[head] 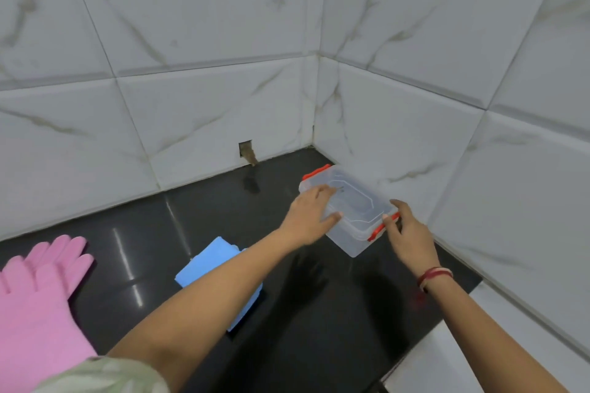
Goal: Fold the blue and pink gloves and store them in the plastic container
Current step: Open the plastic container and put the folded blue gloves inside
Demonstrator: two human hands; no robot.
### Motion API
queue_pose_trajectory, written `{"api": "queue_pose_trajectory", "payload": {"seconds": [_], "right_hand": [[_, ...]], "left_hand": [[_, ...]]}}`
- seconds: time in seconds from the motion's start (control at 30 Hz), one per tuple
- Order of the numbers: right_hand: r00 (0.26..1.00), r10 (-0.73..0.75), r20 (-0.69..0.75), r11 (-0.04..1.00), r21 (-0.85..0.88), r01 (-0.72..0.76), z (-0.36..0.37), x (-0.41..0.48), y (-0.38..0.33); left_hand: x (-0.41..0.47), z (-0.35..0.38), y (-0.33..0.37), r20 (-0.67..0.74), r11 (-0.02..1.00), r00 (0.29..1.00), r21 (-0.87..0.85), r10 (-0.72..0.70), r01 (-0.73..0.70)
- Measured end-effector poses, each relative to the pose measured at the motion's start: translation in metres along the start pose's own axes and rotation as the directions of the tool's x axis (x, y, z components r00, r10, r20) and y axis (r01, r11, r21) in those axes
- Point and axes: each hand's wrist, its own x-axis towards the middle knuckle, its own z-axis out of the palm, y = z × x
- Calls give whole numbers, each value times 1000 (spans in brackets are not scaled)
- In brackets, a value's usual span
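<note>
HANDS: plastic container (pixel 351 214), right of centre, is being gripped by left hand (pixel 311 217) and right hand (pixel 410 234) | GLOVES: blue gloves (pixel 210 260) folded centre; pink gloves (pixel 41 284) unfolded lower left | RISK: container tipping on glossy worktop (pixel 198 210) while clips are being released unevenly

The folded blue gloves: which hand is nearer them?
Left. The left hand grips the container just beyond the blue gloves; the right hand holds its far side.
</note>
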Motion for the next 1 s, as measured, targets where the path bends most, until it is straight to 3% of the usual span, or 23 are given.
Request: {"api": "queue_pose_trajectory", "payload": {"seconds": [0.13,0.23,0.33,0.43,0.7,0.77,0.83,0.9,1.0], "right_hand": [[987,-147,60,958,-239,157,-12,8,9],[928,-328,178,872,-320,370,-23,11,18],[843,-467,265,777,-332,535,-31,16,21],[780,-582,230,713,-317,626,-34,21,22],[658,-687,307,577,-319,752,-35,19,37],[686,-632,360,640,-256,724,-39,21,34],[770,-532,353,788,-127,603,-42,27,27],[843,-485,233,871,52,488,-39,34,13],[873,-483,68,873,118,473,-19,51,-12]], "left_hand": [[28,20,16,85,993,994,110,-62,52],[38,20,9,101,990,993,136,-53,40],[40,21,3,90,990,995,139,-29,16],[40,22,0,84,991,996,131,-25,14],[43,22,-2,73,989,997,148,-13,2],[43,23,-3,74,989,997,146,-7,-4],[43,24,-4,70,990,998,137,-1,-8],[44,24,-5,78,991,997,131,-7,-3],[44,24,-4,79,993,997,119,-14,5]]}}
